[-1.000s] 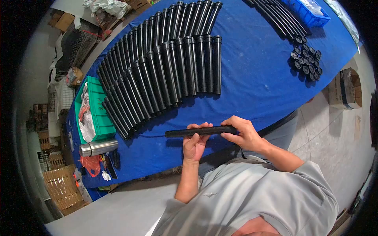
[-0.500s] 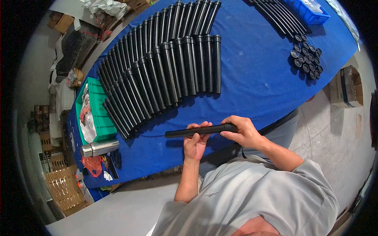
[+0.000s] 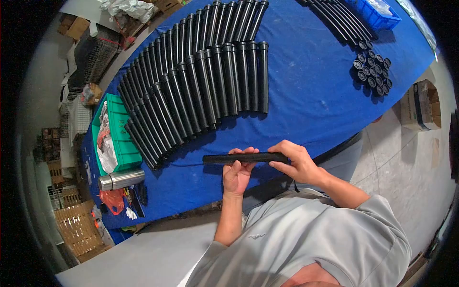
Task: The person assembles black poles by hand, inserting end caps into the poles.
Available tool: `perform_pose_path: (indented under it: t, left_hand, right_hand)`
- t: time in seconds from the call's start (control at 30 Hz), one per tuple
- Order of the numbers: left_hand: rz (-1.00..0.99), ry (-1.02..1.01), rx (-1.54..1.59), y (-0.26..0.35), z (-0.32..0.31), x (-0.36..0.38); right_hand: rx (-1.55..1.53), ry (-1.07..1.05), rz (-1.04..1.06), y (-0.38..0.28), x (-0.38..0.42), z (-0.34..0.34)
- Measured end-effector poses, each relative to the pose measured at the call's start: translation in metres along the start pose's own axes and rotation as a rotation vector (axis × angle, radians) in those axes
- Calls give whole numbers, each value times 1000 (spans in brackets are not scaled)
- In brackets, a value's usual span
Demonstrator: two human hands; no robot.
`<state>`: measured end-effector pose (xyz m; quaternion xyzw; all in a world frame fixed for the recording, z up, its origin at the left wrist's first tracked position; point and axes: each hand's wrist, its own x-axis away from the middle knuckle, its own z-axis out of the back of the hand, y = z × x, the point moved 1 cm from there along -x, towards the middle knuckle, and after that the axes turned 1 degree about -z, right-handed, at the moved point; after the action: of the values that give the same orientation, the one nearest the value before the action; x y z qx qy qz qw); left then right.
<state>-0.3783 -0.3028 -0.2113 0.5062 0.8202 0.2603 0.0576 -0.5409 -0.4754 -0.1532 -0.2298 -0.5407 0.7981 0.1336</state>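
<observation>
A black tube (image 3: pixel 220 158) lies level across both hands, above the near edge of the blue-covered table (image 3: pixel 306 105). My left hand (image 3: pixel 238 173) is wrapped round its middle from below, thumb on the near side. At the tube's right end, my right hand (image 3: pixel 295 161) grips it between thumb and fingers, hiding that end. Beyond the hands, many black capped tubes (image 3: pixel 205 91) lie side by side in two curved rows. Round black caps (image 3: pixel 372 71) are clustered at the far right, below several thinner black tubes (image 3: pixel 339 21).
On the table's left stand a green crate (image 3: pixel 125 143) with crumpled wrapping inside and a steel flask (image 3: pixel 121 180) lying down. Near them are a red plastic bag (image 3: pixel 112 201) and small tools. A blue bin (image 3: pixel 382 19) sits at the far right; a cardboard box (image 3: pixel 420 105) is on the floor.
The black tube has shifted very slightly to the right and its left end sits a little higher. Both hands keep their hold on it.
</observation>
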Motion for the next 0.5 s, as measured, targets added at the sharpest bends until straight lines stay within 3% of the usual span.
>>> perform_pose_path:
  t: [0.1, 0.2, 0.3, 0.4, 0.5]
  left_hand:
    - [-16, -10, -8, 0, 4, 1]
    - [-18, -10, -37, 0, 1, 1]
    - [-2, 8, -38, 0, 0, 1]
    - [-14, 13, -35, 0, 3, 2]
    - [-10, -6, -57, -1, 4, 1]
  right_hand:
    - [-136, 11, -171, -13, -1, 3]
    - [-205, -190, -522, -8, -3, 8]
    - [-8, -9, -85, -1, 0, 5]
    - [49, 56, 30, -2, 1, 2]
    - [-289, -201, -588, -3, -1, 8]
